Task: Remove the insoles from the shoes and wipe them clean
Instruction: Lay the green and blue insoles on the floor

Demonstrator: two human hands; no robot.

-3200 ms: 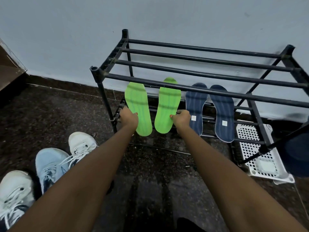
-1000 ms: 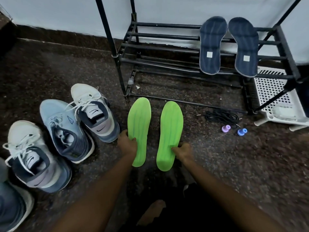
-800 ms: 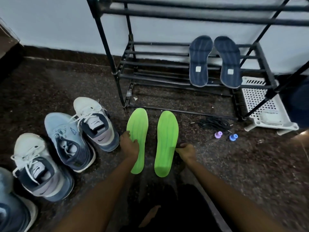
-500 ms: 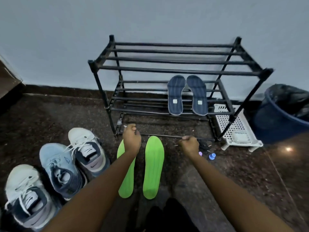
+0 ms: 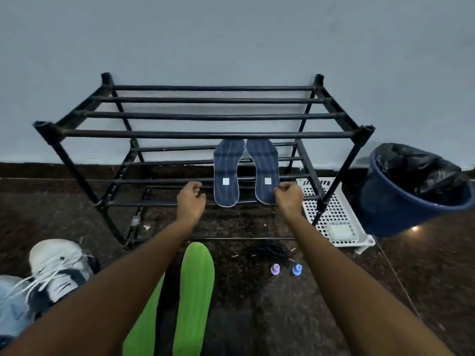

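Hands apart at the lower shelf of the black metal-tube shoe rack (image 5: pixel 205 134), flanking two navy blue foam insoles (image 5: pixel 227 173) propped there, likely to dry. Left hand (image 5: pixel 191 199) curled, empty. Right hand (image 5: pixel 289 195) curled at a heel edge; I cannot tell if it grips. Lime-green ribbed insoles (image 5: pixel 196 291) lie beneath the forearms.

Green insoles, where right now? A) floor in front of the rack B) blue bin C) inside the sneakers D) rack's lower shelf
A: the green insoles lie flat on the floor in front of the rack; only the navy insoles sit on its lower shelf.
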